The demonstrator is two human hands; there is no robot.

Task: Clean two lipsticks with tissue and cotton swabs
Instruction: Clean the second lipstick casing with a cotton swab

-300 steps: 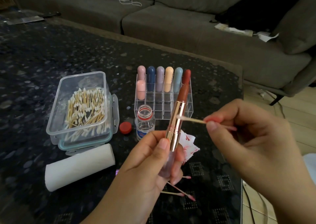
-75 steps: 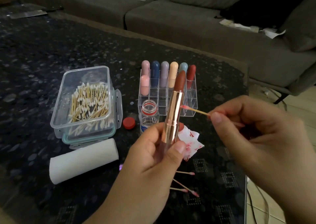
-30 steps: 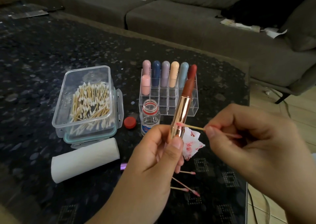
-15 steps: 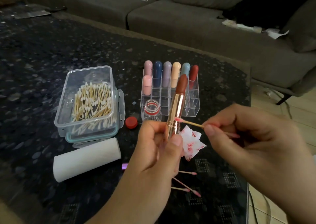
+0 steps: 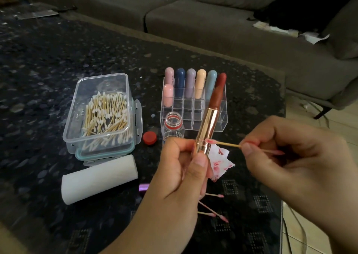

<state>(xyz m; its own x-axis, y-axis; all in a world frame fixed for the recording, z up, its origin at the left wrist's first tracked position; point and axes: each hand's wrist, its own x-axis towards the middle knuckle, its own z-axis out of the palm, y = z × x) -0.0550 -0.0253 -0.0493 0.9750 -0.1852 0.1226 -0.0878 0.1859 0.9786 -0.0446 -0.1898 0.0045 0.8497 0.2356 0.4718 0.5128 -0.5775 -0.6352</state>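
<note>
A person's left hand is closed around the lower part of an open lipstick, holding it nearly upright, tipped slightly to the right, above a dark table. The lipstick has a shiny rose-gold tube and a brownish-red stick fully raised. The right hand, just right of the lipstick, pinches a cotton swab between thumb and fingertips; the swab's stained pink tip touches the seam of the gold tube, just above the left thumb.

Behind the lipstick stands a clear organiser with capped pastel lipsticks. Left of the lipstick lie an open bottle, its red cap, a clear box of clean swabs and a tissue roll. A red-smeared tissue lies just behind the lipstick's base, and used swabs lie below it.

The step in hand appears to be swabbing residue from the tube's groove. The next move likely calls for turning the tube while tracing the seam lightly, keeping the swab off the soft stick.
</note>
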